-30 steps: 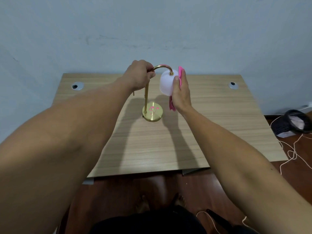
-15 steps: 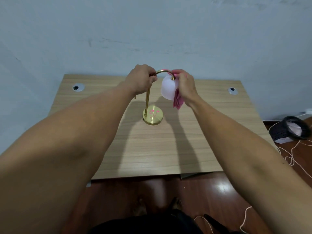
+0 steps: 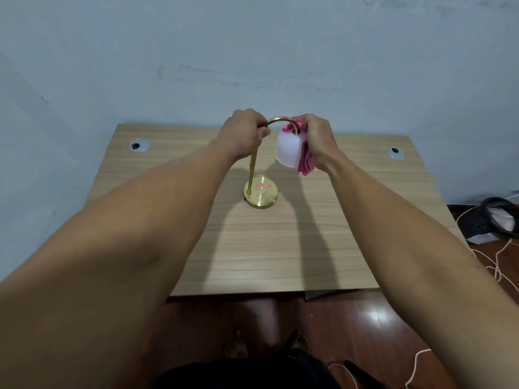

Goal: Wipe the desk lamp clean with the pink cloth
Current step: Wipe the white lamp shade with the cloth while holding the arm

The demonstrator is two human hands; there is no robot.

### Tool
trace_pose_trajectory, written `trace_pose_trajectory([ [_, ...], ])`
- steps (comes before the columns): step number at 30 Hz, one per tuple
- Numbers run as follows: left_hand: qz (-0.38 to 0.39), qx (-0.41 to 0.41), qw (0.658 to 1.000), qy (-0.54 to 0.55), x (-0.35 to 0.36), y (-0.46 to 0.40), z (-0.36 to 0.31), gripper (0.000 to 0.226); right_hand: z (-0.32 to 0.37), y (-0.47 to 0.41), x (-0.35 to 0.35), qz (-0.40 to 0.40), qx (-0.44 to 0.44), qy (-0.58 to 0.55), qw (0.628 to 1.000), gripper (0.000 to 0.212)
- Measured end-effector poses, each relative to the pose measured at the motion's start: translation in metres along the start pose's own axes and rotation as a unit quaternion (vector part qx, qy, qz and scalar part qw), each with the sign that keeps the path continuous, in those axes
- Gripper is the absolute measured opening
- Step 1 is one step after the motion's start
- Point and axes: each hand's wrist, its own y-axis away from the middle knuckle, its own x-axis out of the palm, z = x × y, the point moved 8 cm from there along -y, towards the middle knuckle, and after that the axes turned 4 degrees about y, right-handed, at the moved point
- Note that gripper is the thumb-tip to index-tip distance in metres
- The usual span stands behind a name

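A small desk lamp stands on the wooden desk (image 3: 252,248): round brass base (image 3: 261,193), thin brass stem, curved brass arm and a white shade (image 3: 289,151) hanging at the arm's right end. My left hand (image 3: 244,133) is closed around the top of the stem where the arm begins. My right hand (image 3: 316,137) grips the pink cloth (image 3: 305,161) and presses it on the arm's end, just above the shade. Part of the cloth hangs down along the shade's right side.
Two cable grommets sit in the desk's far corners, the left grommet (image 3: 139,144) and the right grommet (image 3: 395,153). A dark object (image 3: 497,220) and white cords (image 3: 494,259) lie on the brown floor to the right. The wall stands right behind the desk.
My right hand with the cloth has moved up from the shade's right side to the top of the shade and the arm's end. The left hand has kept its grip.
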Motion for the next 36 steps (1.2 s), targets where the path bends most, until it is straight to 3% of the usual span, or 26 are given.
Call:
trace_pose_trajectory([
  [9,-0.005,-0.002,1.000,0.010,0.000,-0.001,0.002,0.021,-0.013,0.022,0.008,-0.066,-0.092,-0.005,0.994,0.036],
  [14,-0.004,0.006,1.000,0.007,0.001,-0.001,0.000,0.017,-0.022,0.045,0.018,-0.150,-0.123,0.048,0.980,0.057],
  [17,-0.005,0.004,1.000,0.005,0.001,-0.001,0.001,0.018,-0.028,0.062,0.026,-0.180,-0.138,0.073,0.971,0.059],
  [22,0.004,0.003,1.000,0.010,0.000,-0.003,0.001,0.020,-0.036,0.082,0.045,-0.186,-0.201,0.169,0.947,0.061],
  [29,0.017,0.014,1.000,0.012,-0.002,-0.006,-0.001,0.020,-0.031,0.073,0.056,-0.189,-0.191,0.315,0.910,0.061],
  [33,0.018,0.012,1.000,0.013,0.000,-0.004,0.000,0.019,-0.035,0.077,0.042,-0.160,-0.214,0.300,0.916,0.058],
  [36,0.015,0.008,1.000,0.015,0.001,-0.004,0.002,0.019,-0.033,0.083,0.021,-0.177,-0.220,0.217,0.934,0.054],
])
